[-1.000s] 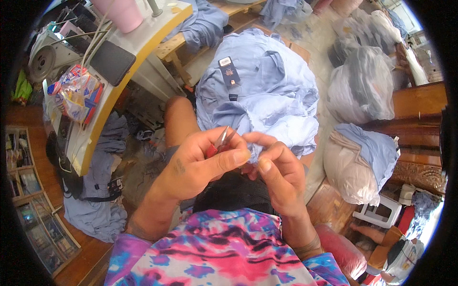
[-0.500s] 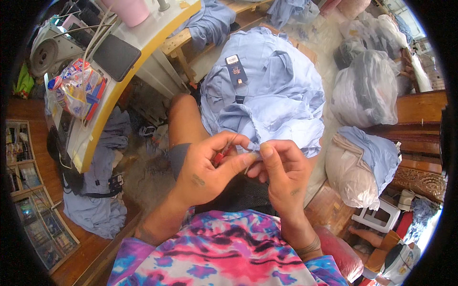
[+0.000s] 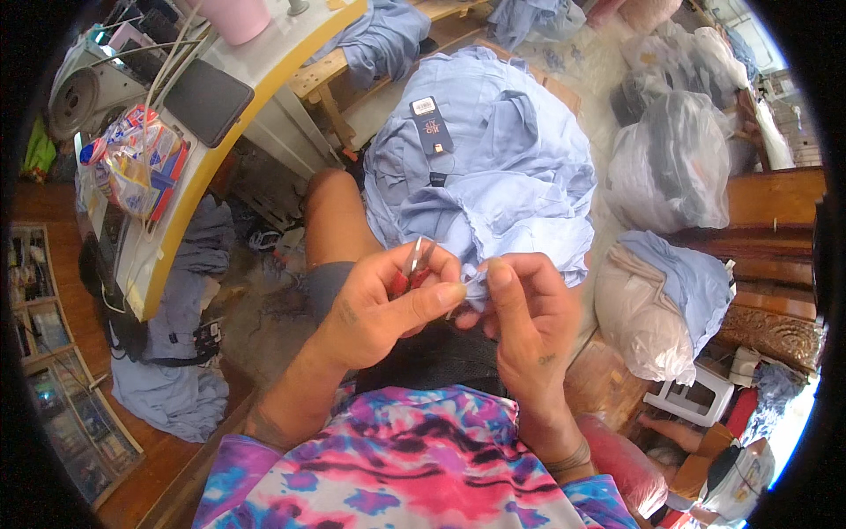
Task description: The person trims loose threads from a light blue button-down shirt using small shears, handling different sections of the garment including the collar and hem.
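- Head view: your left hand (image 3: 374, 309) has its grip clamped on small red-handled snips (image 3: 412, 267), long axis upright, metal tips pointing up and away from you.
- Your right hand (image 3: 520, 322) pinches a fold of the light blue shirt (image 3: 502, 167) on your lap.
- A dark rectangular hang tag (image 3: 434, 135) with a white label lies on the shirt's upper left.
- A clear bag of red-and-blue packets (image 3: 132, 163) sits on the bench (image 3: 264, 70), far left.

Heaped blue shirts (image 3: 493, 167) crowd ahead; table edge (image 3: 220, 150) hems the left — open floor (image 3: 256, 309) lies between.
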A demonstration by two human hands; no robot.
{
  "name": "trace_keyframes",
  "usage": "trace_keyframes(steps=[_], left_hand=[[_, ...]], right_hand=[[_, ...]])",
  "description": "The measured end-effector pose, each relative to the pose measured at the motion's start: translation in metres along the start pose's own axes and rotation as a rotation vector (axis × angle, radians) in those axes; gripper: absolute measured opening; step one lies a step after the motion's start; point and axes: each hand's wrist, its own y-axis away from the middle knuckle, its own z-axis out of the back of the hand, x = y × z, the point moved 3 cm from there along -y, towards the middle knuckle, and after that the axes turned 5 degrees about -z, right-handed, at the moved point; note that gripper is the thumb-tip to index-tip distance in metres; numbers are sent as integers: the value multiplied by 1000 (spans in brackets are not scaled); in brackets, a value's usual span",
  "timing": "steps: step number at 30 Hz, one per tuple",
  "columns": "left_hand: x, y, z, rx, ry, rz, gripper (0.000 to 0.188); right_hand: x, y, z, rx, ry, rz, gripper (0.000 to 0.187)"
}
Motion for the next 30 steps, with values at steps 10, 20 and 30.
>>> trace_keyframes(steps=[10,20,30], left_hand=[[-12,12,-5,-141,-26,-26,29],[-18,27,-20,33,143,231,50],[-14,32,-18,2,196,250,52]], right_hand=[[-10,-9,-4,13,-103,-34,21],[-9,-8,-1,-35,-46,34,18],[-12,-4,-3,-79,17,69,18]])
